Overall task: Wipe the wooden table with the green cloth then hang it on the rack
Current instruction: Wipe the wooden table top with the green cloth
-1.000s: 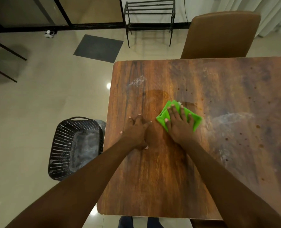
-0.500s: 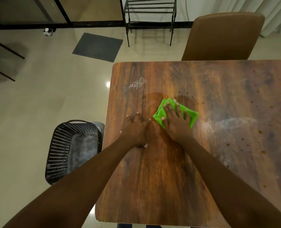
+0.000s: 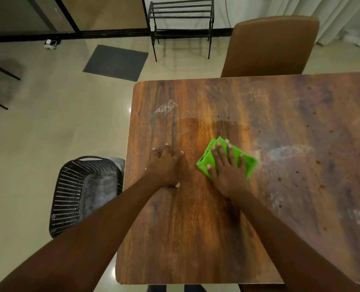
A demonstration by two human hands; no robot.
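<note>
The wiping step is in hand. The right hand [image 3: 227,171] lies flat on the folded green cloth [image 3: 246,163], fingers straight and slightly spread, pressing it onto the wooden table [image 3: 280,114] near the table's left-centre. The left hand [image 3: 166,167] rests palm-down on the bare wood just left of the cloth, fingers straight and holding nothing. A damp-looking sheen sits just beyond the cloth, while pale smears and dark specks cover the right part and a chalky patch lies at the far left (whether these are dust or dried residue is hard to tell from here), so much of the top seems not yet wiped. The next move calls for sliding the cloth under steady pressure toward those marks, likely to the right; hanging comes only after, on the rack [image 3: 181,17] standing by the far wall, well apart from the table. Counted: one cloth, one table, one rack, two hands, one brown chair [image 3: 269,47] at the far side, one black basket [image 3: 84,192] on the floor at left, one dark mat [image 3: 116,62].
</note>
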